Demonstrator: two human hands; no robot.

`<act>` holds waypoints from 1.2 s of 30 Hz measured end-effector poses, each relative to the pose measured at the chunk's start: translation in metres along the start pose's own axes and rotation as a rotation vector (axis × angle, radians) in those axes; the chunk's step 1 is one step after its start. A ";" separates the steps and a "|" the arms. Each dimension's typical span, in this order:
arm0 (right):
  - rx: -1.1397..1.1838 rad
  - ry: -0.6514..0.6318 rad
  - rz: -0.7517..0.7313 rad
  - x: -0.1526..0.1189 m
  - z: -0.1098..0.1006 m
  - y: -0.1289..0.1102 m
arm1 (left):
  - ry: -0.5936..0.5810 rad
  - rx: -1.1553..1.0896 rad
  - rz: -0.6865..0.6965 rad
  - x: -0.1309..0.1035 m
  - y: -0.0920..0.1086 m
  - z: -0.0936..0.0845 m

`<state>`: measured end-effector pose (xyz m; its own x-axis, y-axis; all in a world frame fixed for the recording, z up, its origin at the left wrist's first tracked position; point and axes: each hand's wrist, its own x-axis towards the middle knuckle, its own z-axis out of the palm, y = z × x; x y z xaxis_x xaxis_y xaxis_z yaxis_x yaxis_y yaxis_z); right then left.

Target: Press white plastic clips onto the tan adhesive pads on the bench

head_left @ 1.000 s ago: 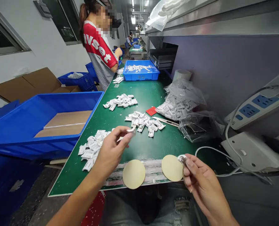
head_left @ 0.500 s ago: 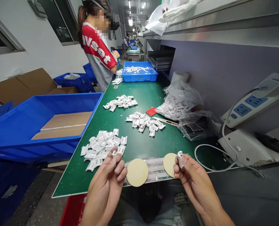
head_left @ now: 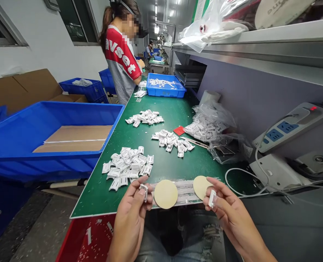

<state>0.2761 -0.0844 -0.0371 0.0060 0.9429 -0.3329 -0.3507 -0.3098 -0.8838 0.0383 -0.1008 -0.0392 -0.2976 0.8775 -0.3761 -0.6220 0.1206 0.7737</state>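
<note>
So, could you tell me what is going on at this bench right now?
A person sits at a green table, each hand pinching one small white plastic part: the left hand holds one, the right hand another. Two tan round discs lie at the near edge between the hands. Three loose piles of white parts sit on the table, with a bagful to the right. Farther along, another person stands by a blue tray.

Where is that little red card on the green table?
In the head view the red card lies mid-table toward the right, between the middle pile of white parts and the clear bag of parts.
</note>
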 end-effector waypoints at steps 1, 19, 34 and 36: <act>-0.030 -0.007 -0.012 0.001 -0.001 0.002 | 0.010 0.039 0.034 0.002 -0.002 -0.004; -0.447 0.243 -0.216 0.013 -0.014 0.013 | -0.041 0.337 0.235 0.002 -0.014 -0.013; -1.283 -0.094 -0.717 0.031 -0.046 -0.006 | -0.374 1.345 0.783 0.019 -0.023 -0.014; -1.370 -0.180 -0.782 0.036 -0.049 -0.007 | -0.432 1.390 0.761 0.022 -0.024 -0.018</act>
<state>0.3243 -0.0543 -0.0593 -0.3691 0.8861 0.2803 0.7596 0.4614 -0.4584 0.0340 -0.0928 -0.0755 0.1485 0.9543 0.2594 0.7239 -0.2837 0.6289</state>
